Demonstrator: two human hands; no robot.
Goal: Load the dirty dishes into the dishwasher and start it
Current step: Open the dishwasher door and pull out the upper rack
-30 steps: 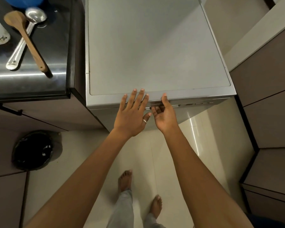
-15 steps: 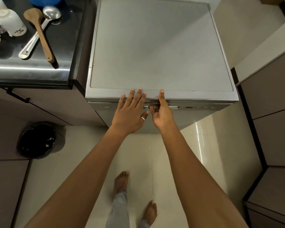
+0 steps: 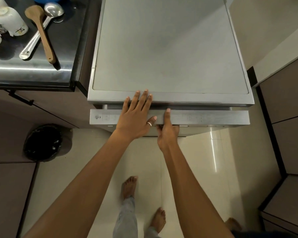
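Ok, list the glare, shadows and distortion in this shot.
Head view: a glare band runs along the counter's front edge, and a thin bright streak lies on the floor below the door; the wooden spoon casts a short dark shadow; the wide lens slightly bows the dishwasher's sides; the left hand, flat on its top, and the right hand, gripping the door, look sharp.

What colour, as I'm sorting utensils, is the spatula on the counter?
The wooden spatula is light brown, clearest in the head view.
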